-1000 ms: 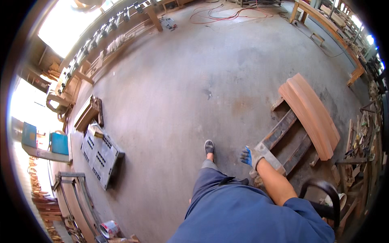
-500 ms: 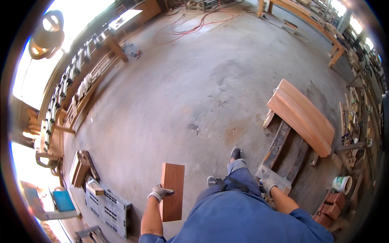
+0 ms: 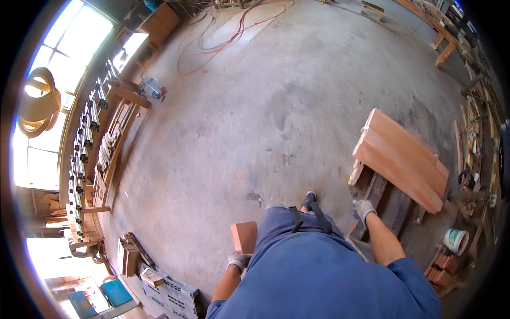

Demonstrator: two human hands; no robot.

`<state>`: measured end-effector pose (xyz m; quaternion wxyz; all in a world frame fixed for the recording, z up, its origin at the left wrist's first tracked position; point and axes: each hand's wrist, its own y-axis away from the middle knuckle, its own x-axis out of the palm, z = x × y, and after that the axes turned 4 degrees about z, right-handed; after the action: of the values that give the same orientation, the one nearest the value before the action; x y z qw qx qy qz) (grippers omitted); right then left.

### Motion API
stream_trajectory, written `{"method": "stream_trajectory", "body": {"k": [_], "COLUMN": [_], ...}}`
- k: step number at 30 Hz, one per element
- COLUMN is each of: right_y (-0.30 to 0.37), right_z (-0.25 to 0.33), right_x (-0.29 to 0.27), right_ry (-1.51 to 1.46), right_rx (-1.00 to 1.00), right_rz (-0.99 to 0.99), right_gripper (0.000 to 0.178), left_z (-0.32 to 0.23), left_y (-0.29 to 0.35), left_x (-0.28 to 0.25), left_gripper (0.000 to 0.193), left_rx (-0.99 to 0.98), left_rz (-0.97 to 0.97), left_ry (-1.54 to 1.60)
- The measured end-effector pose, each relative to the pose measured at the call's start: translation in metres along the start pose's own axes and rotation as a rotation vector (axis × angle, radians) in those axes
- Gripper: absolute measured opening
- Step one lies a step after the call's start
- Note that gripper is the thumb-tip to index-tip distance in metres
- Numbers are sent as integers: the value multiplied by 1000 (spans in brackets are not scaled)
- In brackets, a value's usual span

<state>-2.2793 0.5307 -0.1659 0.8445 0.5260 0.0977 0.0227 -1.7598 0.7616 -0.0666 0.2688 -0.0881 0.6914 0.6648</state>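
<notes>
My left hand (image 3: 239, 260), in a pale work glove, is closed on a reddish-brown wooden board (image 3: 245, 237). The board hangs beside my left hip, and my body and arm hide its lower part. My right hand (image 3: 363, 210), gloved too, is held out on the right with its fingers loosely apart and nothing visible in it. It is nearest to a stack of wide reddish boards (image 3: 401, 159), which lies slanted across dark wooden bearers (image 3: 375, 192) on the floor.
A white bucket (image 3: 455, 241) and reddish blocks (image 3: 441, 268) stand at lower right. Scrap wood lines the right wall. A rack of clamps (image 3: 85, 133) runs along the left; a grey plastic pallet (image 3: 172, 295) lies lower left. A red hose (image 3: 234, 40) coils across the far floor.
The board in my left hand has swung back against my hip and shows less. My right hand has moved forward, up toward the stack. The view has shifted as my legs step.
</notes>
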Motion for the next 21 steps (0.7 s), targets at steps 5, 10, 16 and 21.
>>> {"method": "stream_trajectory", "body": {"k": [5,10,16,21], "right_y": [-79,-99,-183,-141], "right_z": [178,285,223,280], "right_x": [-4,8,-38,-12], "right_ry": [155,-23,1520,-320], "right_rx": [-338,-272,-486,294], "right_rz": [-43,-58,-82,-103], "right_gripper": [24,22,33,24], "left_z": [-26,-170,-422,-579], "left_y": [-120,-147,-98,-152], "left_x": [28,-12,-123,-210], "left_gripper": [63,69,71,57], "left_rx": [95,110,131,287], "left_rz": [-47,-16,-70,-96], "left_ry": [-400,-323,-262,-108]}}
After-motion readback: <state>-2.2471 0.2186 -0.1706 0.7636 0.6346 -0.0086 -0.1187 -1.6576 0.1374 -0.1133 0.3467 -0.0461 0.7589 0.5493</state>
